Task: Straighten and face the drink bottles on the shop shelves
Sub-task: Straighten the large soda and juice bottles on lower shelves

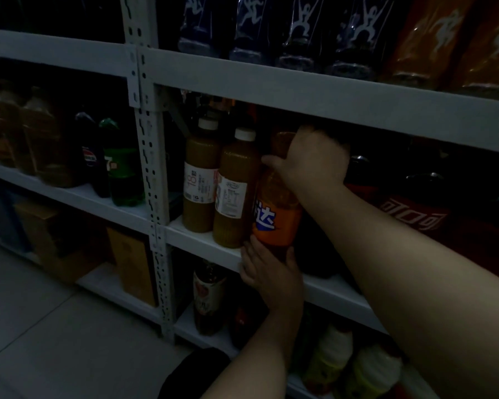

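Observation:
An orange soda bottle with a blue and white label stands at the front of the middle shelf. My right hand grips its neck and shoulder from above. My left hand cups its base from below, at the shelf edge. Two juice bottles with white caps stand upright just left of it. Dark red cola bottles lie in shadow to its right.
A white upright post divides the shelving. A dark cola bottle and a green soda bottle stand in the left bay. Large packs fill the top shelf. Boxes and more bottles sit below. Pale floor tiles lie lower left.

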### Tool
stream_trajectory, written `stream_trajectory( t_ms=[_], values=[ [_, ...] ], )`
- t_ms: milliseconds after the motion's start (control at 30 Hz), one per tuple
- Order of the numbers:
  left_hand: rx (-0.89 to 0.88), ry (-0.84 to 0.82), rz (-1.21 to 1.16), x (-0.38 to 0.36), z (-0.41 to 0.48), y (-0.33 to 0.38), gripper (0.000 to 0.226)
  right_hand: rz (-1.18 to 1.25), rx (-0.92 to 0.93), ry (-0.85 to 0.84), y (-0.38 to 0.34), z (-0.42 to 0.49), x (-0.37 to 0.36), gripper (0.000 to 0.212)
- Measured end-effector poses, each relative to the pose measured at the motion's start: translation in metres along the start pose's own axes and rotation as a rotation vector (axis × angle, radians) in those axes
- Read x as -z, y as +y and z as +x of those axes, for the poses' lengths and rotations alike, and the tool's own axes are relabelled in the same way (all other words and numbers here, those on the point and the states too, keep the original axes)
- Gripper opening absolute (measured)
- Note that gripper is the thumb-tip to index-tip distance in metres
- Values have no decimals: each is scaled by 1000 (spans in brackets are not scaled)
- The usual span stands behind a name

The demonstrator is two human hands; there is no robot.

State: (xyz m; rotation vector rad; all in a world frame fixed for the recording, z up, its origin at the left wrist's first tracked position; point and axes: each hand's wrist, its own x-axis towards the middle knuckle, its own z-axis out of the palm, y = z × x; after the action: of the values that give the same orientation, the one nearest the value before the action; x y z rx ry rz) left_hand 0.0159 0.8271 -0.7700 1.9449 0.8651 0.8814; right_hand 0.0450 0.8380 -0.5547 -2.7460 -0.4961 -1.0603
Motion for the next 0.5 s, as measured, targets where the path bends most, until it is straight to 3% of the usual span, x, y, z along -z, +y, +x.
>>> stream_trajectory(
  t_ms=[100,200,300,500],
  values=[
    [8,3,-18,-2,-2,1,88,110,17,-48,4,6,3,47],
    [-45,40,-9,4,5,-11,86,154,44,-118,11,12,5,43],
    [-108,48,65,15,14,-24,77,99,64,-135,14,10,7,48],
    [-91,-119,167,28,24,-21,91,-52,57,-30,7,1,9,68]
  ],
)
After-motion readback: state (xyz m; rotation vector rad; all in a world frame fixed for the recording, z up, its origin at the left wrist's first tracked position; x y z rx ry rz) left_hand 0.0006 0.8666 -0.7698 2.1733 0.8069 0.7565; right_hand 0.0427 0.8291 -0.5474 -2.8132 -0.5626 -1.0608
